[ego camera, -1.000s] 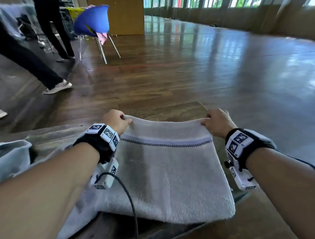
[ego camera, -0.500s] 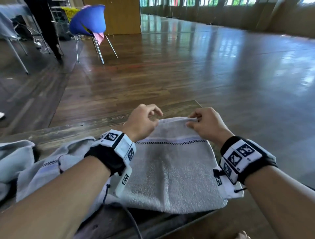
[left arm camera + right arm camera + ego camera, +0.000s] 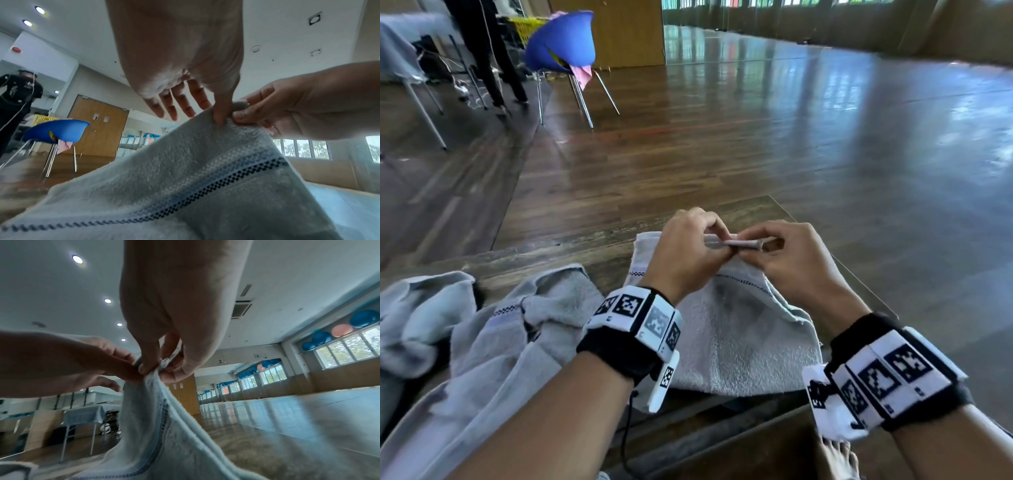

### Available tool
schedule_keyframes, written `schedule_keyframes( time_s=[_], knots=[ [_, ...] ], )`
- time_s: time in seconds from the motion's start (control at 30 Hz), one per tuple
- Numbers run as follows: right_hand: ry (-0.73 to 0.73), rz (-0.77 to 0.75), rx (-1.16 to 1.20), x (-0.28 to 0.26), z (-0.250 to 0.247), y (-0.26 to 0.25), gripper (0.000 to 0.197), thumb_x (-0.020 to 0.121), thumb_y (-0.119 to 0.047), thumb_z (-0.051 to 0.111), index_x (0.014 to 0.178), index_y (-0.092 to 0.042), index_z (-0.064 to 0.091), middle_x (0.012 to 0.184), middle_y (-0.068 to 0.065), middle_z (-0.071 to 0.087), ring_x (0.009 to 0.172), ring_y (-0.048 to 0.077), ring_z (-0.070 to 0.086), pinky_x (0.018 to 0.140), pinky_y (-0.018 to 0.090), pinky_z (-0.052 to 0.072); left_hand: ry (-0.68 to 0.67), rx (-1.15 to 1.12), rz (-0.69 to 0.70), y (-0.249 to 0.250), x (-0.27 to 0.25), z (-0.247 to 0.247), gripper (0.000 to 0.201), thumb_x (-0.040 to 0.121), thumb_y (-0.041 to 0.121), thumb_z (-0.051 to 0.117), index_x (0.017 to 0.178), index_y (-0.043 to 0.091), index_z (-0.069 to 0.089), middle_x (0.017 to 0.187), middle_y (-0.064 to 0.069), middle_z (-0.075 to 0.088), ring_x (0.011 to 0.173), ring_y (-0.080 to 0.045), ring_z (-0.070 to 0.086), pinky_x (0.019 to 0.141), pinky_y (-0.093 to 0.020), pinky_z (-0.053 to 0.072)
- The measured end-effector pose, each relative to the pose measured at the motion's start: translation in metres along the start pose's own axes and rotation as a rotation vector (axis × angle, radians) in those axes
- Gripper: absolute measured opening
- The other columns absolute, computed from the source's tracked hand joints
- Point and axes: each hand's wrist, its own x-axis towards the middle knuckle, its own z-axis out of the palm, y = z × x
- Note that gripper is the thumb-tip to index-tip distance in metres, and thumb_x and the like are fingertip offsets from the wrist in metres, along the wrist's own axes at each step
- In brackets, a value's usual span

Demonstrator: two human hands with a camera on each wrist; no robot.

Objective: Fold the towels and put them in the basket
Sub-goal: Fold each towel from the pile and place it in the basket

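Towel (image 3: 739, 329) corners now together, both hands pinching.

Large hall: polished wood floor (image 3: 791, 144), exercise balls (image 3: 341, 331)

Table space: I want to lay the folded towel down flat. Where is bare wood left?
Bare wood shows on the table beyond the towel, toward the far edge, and in a narrow strip by the right edge. The left side is crowded with the rumpled towels. Both hands, left hand and right hand, pinch the towel's far edge together.
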Motion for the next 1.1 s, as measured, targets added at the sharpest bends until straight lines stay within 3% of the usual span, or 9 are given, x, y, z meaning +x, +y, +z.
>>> schedule_keyframes(
  time_s=[0.1, 0.2, 0.3, 0.4, 0.53, 0.63, 0.83, 0.97, 1.1],
  knots=[
    [0.004, 0.076, 0.04, 0.011, -0.011, 0.008, 0.019, 0.079, -0.017, 0.087, 0.093, -0.025, 0.077, 0.053, -0.022, 0.058, 0.046, -0.002, 0.05, 0.05, 0.008, 0.036, -0.073, 0.056, -0.012, 0.001, 0.002, -0.001, 0.013, 0.078, 0.028, 0.071, 0.077, 0.017, 0.064, 0.08, 0.004, 0.064, 0.084, -0.017, 0.057, 0.082, -0.035, 0.044],
    [0.063, 0.131, -0.054, 0.019, -0.021, 0.016, 0.018, 0.085, -0.012, 0.077, 0.092, -0.029, 0.077, 0.081, -0.011, 0.071, 0.05, 0.0, 0.056, 0.053, 0.016, 0.043, -0.232, -0.085, -0.068, 0.0, 0.003, 0.003, 0.01, 0.084, 0.022, 0.066, 0.08, 0.015, 0.059, 0.061, 0.006, 0.057, 0.055, -0.009, 0.048, 0.056, -0.025, 0.041],
    [0.069, 0.127, -0.038, 0.017, -0.024, 0.019, 0.026, 0.087, -0.004, 0.067, 0.093, -0.027, 0.079, 0.102, -0.01, 0.073, 0.07, 0.014, 0.07, 0.066, 0.027, 0.056, -0.296, -0.117, -0.047, 0.0, 0.005, 0.01, 0.009, 0.09, 0.028, 0.067, 0.09, 0.019, 0.065, 0.054, 0.01, 0.051, 0.047, -0.003, 0.041, 0.05, -0.017, 0.033],
    [0.047, 0.059, -0.044, 0.011, -0.022, 0.018, 0.029, 0.086, -0.003, 0.068, 0.095, -0.028, 0.08, 0.099, -0.015, 0.074, 0.064, 0.008, 0.064, 0.064, 0.02, 0.049, -0.273, -0.153, -0.032, 0.002, 0.011, 0.016, 0.011, 0.091, 0.03, 0.069, 0.092, 0.019, 0.069, 0.051, 0.013, 0.052, 0.045, -0.001, 0.043, 0.048, -0.013, 0.031],
    [0.065, 0.047, 0.017, 0.01, -0.02, 0.02, 0.041, 0.083, 0.004, 0.064, 0.105, -0.029, 0.075, 0.088, -0.01, 0.074, 0.069, 0.012, 0.066, 0.069, 0.024, 0.054, -0.209, -0.178, -0.039, 0.004, 0.017, 0.023, 0.007, 0.088, 0.025, 0.071, 0.09, 0.019, 0.072, 0.075, 0.003, 0.069, 0.062, -0.005, 0.056, 0.062, -0.024, 0.048],
    [0.092, 0.118, 0.155, 0.013, -0.02, 0.022, 0.031, 0.082, 0.0, 0.077, 0.094, -0.027, 0.069, 0.074, -0.01, 0.072, 0.065, 0.005, 0.067, 0.069, 0.024, 0.053, -0.162, -0.204, -0.054, 0.006, 0.018, 0.025, 0.006, 0.087, 0.026, 0.072, 0.089, 0.02, 0.074, 0.078, 0.0, 0.072, 0.067, -0.009, 0.06, 0.066, -0.028, 0.052],
    [0.107, 0.175, 0.232, 0.019, -0.018, 0.02, 0.021, 0.079, -0.004, 0.083, 0.076, -0.022, 0.073, 0.072, -0.005, 0.075, 0.065, 0.006, 0.068, 0.067, 0.025, 0.056, -0.084, -0.238, -0.092, 0.0, 0.02, 0.026, 0.016, 0.09, 0.033, 0.071, 0.083, 0.018, 0.069, 0.051, 0.005, 0.051, 0.046, -0.006, 0.037, 0.045, -0.02, 0.03],
    [0.057, 0.265, 0.334, 0.021, -0.017, 0.016, 0.017, 0.084, -0.002, 0.08, 0.079, -0.018, 0.074, 0.081, 0.009, 0.078, 0.072, 0.017, 0.07, 0.083, 0.047, 0.063, -0.095, -0.274, -0.1, -0.004, 0.021, 0.024, 0.017, 0.089, 0.033, 0.073, 0.086, 0.017, 0.069, 0.051, 0.002, 0.051, 0.044, -0.007, 0.035, 0.043, -0.02, 0.027],
    [0.05, 0.262, 0.299, 0.023, -0.014, 0.012, 0.018, 0.087, -0.002, 0.076, 0.08, -0.019, 0.075, 0.084, 0.011, 0.078, 0.075, 0.019, 0.071, 0.087, 0.051, 0.061, -0.092, -0.322, -0.076, -0.005, 0.019, 0.02, 0.019, 0.085, 0.038, 0.075, 0.089, 0.02, 0.07, 0.05, 0.001, 0.051, 0.046, -0.008, 0.036, 0.045, -0.021, 0.027]
  ],
)
